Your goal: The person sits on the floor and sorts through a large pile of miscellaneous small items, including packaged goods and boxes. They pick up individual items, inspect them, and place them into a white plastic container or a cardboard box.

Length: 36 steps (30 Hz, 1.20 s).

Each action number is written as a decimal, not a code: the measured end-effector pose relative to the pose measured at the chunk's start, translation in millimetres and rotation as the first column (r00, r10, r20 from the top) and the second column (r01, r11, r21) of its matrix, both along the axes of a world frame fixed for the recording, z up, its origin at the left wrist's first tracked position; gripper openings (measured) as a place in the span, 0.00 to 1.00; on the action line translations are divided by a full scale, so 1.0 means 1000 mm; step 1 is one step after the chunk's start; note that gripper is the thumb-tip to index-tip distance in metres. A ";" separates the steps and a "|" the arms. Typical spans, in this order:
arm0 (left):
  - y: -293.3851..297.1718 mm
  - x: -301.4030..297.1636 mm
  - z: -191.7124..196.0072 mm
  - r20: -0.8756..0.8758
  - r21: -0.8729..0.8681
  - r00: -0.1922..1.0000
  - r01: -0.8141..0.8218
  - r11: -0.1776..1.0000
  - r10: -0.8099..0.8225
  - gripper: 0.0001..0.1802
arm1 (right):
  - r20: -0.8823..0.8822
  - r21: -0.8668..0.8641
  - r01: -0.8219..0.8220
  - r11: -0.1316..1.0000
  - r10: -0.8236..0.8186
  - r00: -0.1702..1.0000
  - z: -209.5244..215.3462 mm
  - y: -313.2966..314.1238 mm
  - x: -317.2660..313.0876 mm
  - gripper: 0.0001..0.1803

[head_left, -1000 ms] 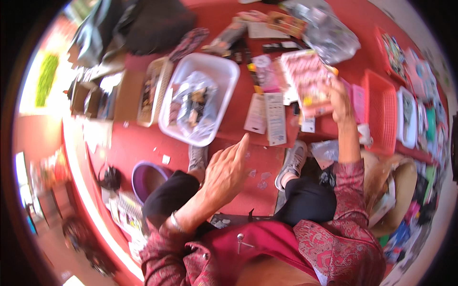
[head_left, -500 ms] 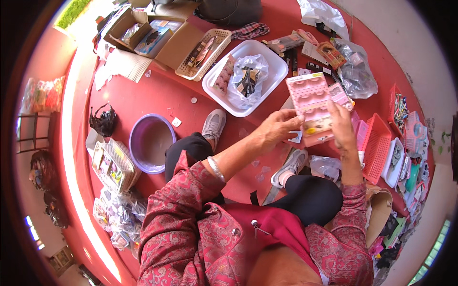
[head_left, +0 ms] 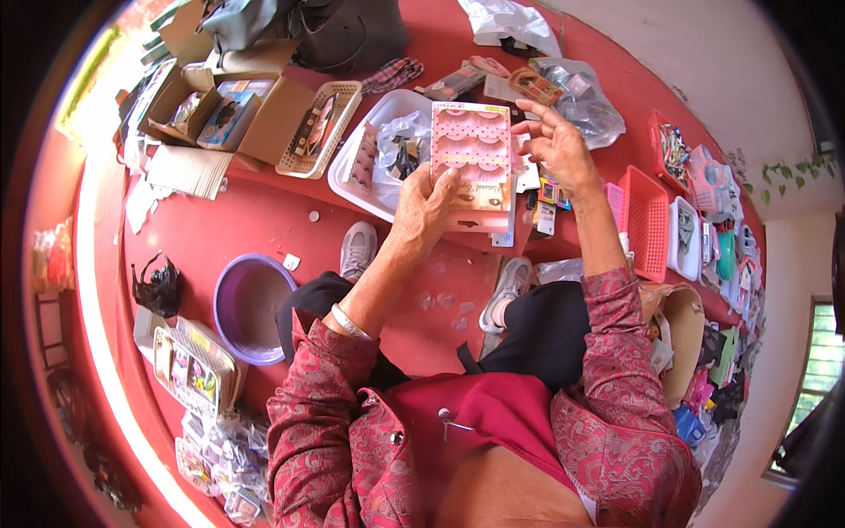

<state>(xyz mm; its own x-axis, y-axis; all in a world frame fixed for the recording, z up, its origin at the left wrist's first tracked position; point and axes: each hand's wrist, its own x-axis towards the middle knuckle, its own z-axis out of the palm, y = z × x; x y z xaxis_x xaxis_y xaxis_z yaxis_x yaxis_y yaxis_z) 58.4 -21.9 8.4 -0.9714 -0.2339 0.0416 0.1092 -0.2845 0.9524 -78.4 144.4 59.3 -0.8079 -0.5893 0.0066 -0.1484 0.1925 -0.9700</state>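
Observation:
A pink pack of false eyelashes [head_left: 473, 150] faces me upright, several lash pairs showing in rows. My left hand [head_left: 426, 208] grips its lower left side, thumb across the front. Just off the pack's right edge, my right hand [head_left: 558, 150] is raised with its fingers apart, holding nothing. Behind the pack stands a white plastic basin [head_left: 352, 195], partly hidden by it, with a clear bag [head_left: 396, 141] of dark items and a patterned strip [head_left: 362, 158] inside. Small packaged items [head_left: 547, 204] lie below my right hand.
At the back left are an opened cardboard box [head_left: 264, 114], a cream basket [head_left: 299, 165] and a dark bag [head_left: 352, 35]. A purple basin [head_left: 231, 308] stands left of my legs. Red baskets [head_left: 647, 224] and a white tray [head_left: 682, 264] line the right side.
My left hand has brought the lash pack leftward, in front of the white basin. My right hand has come off the pack and spread its fingers. The view has shifted right.

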 end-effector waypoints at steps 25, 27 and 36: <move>0.009 0.003 0.012 -0.348 -0.783 0.930 -0.359 0.508 0.121 0.35 | -0.030 -0.019 0.241 0.970 -0.241 0.970 -0.049 0.016 0.030 0.19; 0.023 0.008 0.019 -0.321 -0.883 0.945 -0.325 0.339 0.069 0.40 | -0.002 0.002 0.197 0.980 -0.197 0.980 -0.033 0.005 0.046 0.18; 0.042 0.020 0.007 -0.397 -0.916 0.796 -0.309 0.257 -0.458 0.24 | -0.014 -0.146 0.412 0.899 -0.418 0.908 -0.032 -0.012 0.052 0.19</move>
<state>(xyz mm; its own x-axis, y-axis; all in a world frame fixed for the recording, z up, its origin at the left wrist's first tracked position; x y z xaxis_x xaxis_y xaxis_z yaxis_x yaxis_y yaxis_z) 78.6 19.7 15.4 -0.6790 0.4197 0.6023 0.6710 0.6877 0.2773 -26.1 132.4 27.5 -0.9761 -0.1911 0.1038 -0.1267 0.1117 -0.9856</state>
